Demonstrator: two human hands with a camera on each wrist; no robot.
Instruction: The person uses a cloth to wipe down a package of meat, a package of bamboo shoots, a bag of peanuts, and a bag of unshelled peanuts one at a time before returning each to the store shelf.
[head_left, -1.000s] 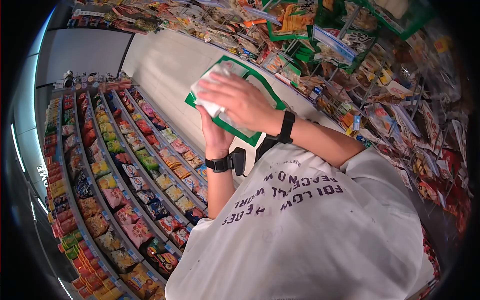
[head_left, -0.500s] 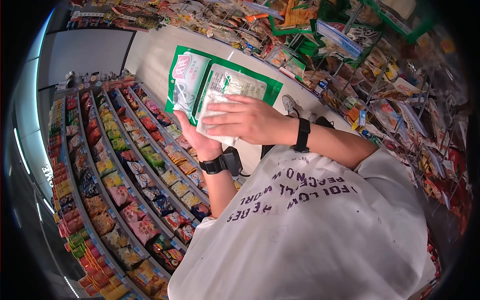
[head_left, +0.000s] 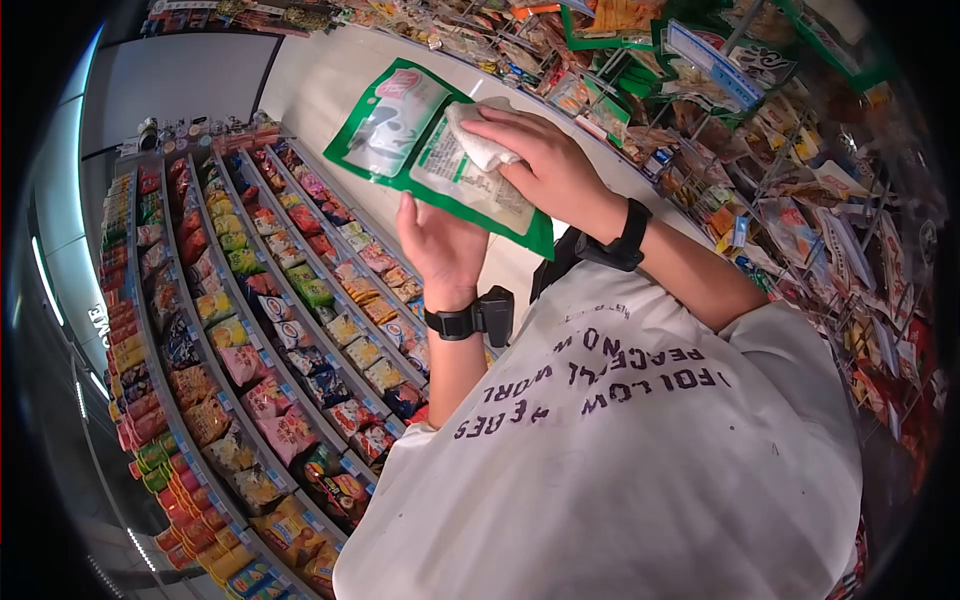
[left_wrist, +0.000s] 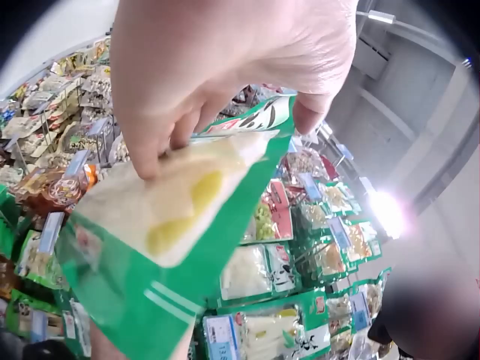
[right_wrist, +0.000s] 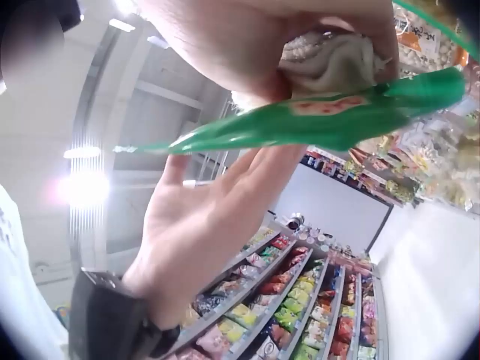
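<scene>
A person in a white T-shirt [head_left: 640, 440] with dark lettering stood in a shop aisle, seen from above. In the upper middle of the head view, both hands were raised around a flat green packet [head_left: 440, 150] with a clear window, held in the air and tilted so its far end pointed toward the upper left of the frame. The left hand [head_left: 440, 245] was beneath the packet, fingers reaching up behind it; in the left wrist view its fingers and thumb pinched the packet's edge, so it was grasping the packet. The right hand [head_left: 545, 160] lay on top of the packet, its fingers curled around a crumpled white cloth [head_left: 480, 140] and pressing it against the packet's face; the right wrist view showed the cloth bunched under the fingers, touching the green film. Each wrist wore a black strap. Along the left side of the frame ran long shelves [head_left: 240, 330] of colourful snack bags, and at the upper right hung racks [head_left: 760, 130] of packaged foods, several in similar green wrapping.
</scene>
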